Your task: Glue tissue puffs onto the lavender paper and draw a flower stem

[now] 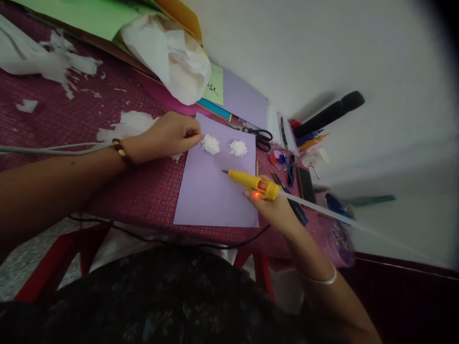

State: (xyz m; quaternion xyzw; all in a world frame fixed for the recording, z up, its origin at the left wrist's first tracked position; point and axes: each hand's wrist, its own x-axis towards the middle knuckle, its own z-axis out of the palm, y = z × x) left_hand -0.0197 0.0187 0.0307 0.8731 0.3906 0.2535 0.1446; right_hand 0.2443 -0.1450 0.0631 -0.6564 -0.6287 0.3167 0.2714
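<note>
A purple sheet of paper [215, 198] lies on the checked tablecloth. Two white fluffy clumps sit on its upper part, a left one [210, 144] and a right one [238, 148]. My right hand [270, 203] is closed around a yellow glue gun [247, 180] with a lit red light; its nozzle points left over the sheet, below the clumps. A long clear glue stick [315, 206] extends from its back. My left hand [175, 136] has its fingers curled together at the left clump's edge; whatever they may pinch is too small to make out.
Black scissors [263, 137], a cutter [297, 210], markers and a purple tub [340, 241] stand or lie to the right. White torn tissue [71, 59] and a crumpled white bundle [172, 59] are at the upper left. A black cable [222, 247] hangs along the table's front edge.
</note>
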